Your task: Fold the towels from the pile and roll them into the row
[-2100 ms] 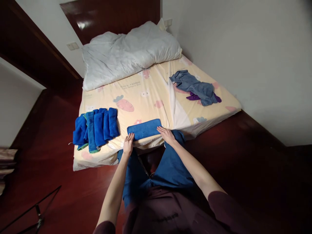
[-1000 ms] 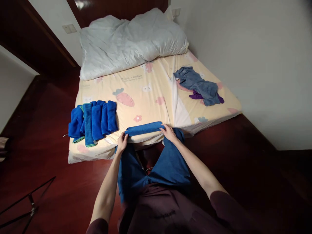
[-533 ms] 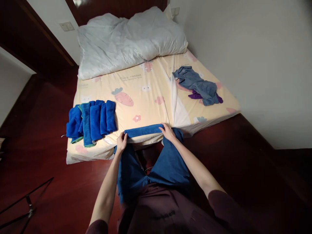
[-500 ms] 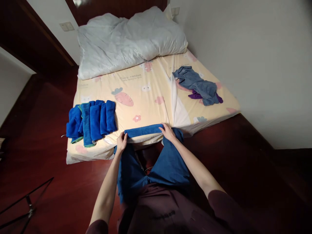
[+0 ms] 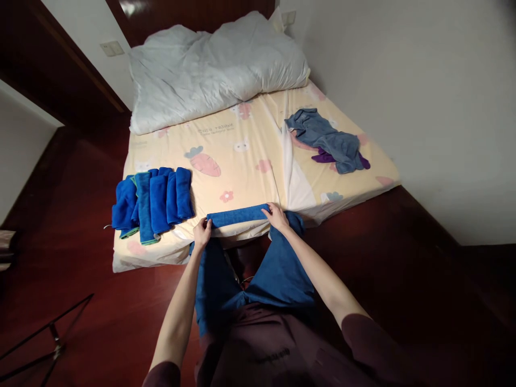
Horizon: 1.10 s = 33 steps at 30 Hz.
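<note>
A blue towel (image 5: 237, 216), folded into a long narrow strip, lies at the front edge of the bed. My left hand (image 5: 202, 232) pinches its left end between thumb and fingers. At the other end, my right hand (image 5: 276, 217) grips the strip the same way. To the left sits a row of several folded blue towels (image 5: 159, 196); one of them, a duller blue towel (image 5: 144, 209), has green edging. Crumpled grey-blue cloths (image 5: 336, 142) lie at the bed's right side, with a purple cloth (image 5: 322, 156) partly hidden beneath.
The bed (image 5: 242, 177) has a pale yellow sheet with carrot and rabbit prints. A white quilt (image 5: 217, 70) is heaped at its head. Black metal stand legs (image 5: 54, 333) rest on the dark red floor at lower left. A wall (image 5: 423, 97) runs along the right.
The view has shifted slightly. Both hands stay at the two ends of the blue towel strip, which looks nearly the same.
</note>
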### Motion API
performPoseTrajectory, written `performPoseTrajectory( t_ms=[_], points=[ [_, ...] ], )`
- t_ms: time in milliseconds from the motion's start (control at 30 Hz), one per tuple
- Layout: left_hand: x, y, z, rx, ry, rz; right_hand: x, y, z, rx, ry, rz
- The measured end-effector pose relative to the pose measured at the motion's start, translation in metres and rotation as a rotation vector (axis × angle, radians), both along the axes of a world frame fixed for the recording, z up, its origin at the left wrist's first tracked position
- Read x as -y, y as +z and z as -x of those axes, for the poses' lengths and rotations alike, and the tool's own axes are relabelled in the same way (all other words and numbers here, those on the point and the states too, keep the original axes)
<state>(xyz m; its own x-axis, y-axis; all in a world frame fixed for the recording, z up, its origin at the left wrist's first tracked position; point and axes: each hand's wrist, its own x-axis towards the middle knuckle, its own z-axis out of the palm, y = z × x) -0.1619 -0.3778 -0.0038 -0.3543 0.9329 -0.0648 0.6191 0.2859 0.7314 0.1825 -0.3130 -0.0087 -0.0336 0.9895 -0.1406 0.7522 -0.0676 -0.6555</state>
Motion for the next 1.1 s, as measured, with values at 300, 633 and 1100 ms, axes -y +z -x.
performPoseTrajectory(
  t_ms=[300,633,1100],
  points=[
    [-0.008,-0.007,-0.001,0.004,0.047,-0.020,0.007,0.000,0.005,0.119,0.034,-0.257],
    [0.016,0.000,-0.029,-0.418,-0.463,-0.183,0.027,-0.001,0.011,0.280,0.574,-0.474],
    [0.059,0.015,-0.066,0.043,-0.038,-0.125,0.024,-0.011,0.011,0.258,0.387,-0.374]
  ],
)
